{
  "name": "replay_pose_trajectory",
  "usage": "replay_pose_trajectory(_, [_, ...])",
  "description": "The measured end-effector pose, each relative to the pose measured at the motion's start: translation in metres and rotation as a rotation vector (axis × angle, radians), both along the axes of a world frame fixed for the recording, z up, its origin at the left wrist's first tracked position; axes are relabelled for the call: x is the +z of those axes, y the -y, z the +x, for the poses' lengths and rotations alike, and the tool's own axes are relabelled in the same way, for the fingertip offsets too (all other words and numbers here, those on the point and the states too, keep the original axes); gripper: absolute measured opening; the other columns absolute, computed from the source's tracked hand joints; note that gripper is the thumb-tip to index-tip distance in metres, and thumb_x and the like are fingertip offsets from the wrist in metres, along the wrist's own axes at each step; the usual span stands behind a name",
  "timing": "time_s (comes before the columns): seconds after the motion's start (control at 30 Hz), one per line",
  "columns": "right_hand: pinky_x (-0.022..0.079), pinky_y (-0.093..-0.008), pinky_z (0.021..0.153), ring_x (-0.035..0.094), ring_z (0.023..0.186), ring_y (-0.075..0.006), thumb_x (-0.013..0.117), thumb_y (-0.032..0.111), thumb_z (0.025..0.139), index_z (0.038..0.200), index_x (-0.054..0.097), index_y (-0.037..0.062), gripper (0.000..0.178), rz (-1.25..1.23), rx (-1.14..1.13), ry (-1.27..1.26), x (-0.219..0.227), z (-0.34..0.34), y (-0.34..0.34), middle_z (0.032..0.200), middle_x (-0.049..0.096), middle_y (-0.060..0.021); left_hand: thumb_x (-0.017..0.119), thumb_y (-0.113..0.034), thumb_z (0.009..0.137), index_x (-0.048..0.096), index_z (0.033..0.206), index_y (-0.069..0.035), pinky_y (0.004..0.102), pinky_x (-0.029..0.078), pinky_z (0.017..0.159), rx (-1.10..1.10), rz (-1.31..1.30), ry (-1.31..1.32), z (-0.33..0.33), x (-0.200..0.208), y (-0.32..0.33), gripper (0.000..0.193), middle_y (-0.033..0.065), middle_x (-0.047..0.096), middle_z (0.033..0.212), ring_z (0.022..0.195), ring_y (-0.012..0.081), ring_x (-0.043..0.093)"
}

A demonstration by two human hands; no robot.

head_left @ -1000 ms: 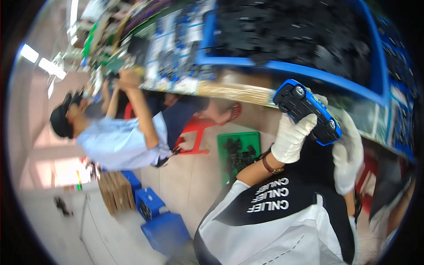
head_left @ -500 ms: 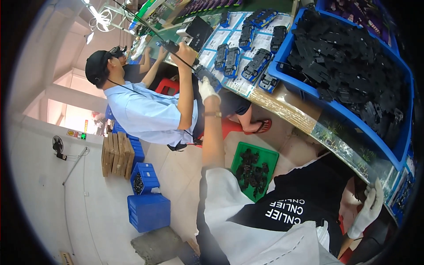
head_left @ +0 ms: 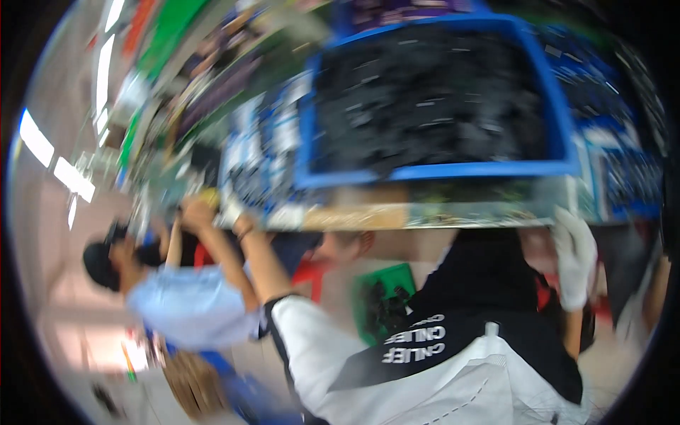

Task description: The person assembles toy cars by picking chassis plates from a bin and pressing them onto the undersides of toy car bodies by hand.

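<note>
From afar, I saw the left hand (head_left: 232,207) blurred beside toy cars (head_left: 249,185) on the table (head_left: 358,217); I couldn't tell whether its fingers gripped anything. Rightward stood a blue bin (head_left: 453,172) of black parts (head_left: 432,99), then the right hand (head_left: 575,255), fingers extended, at the table's edge.

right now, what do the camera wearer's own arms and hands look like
The left hand and right hand wear white gloves. A dark band circles the left wrist. The left sleeve is short and white with a dark edge. Blur hides finer detail.
</note>
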State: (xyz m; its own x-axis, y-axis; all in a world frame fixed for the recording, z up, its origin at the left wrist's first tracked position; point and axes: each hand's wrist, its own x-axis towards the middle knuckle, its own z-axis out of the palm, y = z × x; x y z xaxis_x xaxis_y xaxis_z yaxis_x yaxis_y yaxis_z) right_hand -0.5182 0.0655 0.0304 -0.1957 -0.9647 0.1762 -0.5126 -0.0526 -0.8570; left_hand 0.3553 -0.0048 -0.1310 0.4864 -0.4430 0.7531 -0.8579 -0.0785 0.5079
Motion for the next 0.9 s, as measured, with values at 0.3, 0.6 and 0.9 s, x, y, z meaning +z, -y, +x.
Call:
replay_pose_trajectory(0.3, [0.047,-0.0331,0.057,0.059,0.060,-0.0231,0.069,0.017,0.080,0.108,0.061,0.0070,0.031,-0.024,-0.532,-0.381,-0.005,-0.077,-0.005,0.071,0.062,-0.0066,0.047,-0.033,0.094,0.054,0.119,0.003,0.0369,0.045,0.086,0.279,-0.301,-0.397,-0.232,0.131,0.023,0.044,0.0183,0.056,0.118,0.099,0.0280,0.055])
replay_pose_trajectory(0.6, [0.048,-0.0264,0.061,0.059,0.064,-0.0139,0.072,0.016,0.079,0.104,0.063,0.0055,0.029,-0.187,-0.545,-0.281,-0.052,-0.136,0.005,0.078,0.063,-0.0045,0.038,-0.030,0.099,0.053,0.107,0.001,0.0354,0.045,0.083,-0.845,-0.322,-0.501,-0.597,0.165,-0.028,0.036,0.0126,0.059,0.102,0.088,0.0215,0.057])
replay_pose_trajectory(0.9, [0.046,-0.0210,0.062,0.057,0.071,-0.0107,0.068,-0.009,0.075,0.100,0.061,0.0015,0.028,-0.310,-0.158,0.077,0.018,-0.098,-0.015,0.085,0.057,-0.0036,0.036,-0.063,0.089,0.031,0.136,-0.002,0.0438,0.041,0.098,-1.748,0.674,-1.945,-0.753,0.153,-0.044,0.077,0.0192,0.046,0.130,0.115,0.0321,0.051])
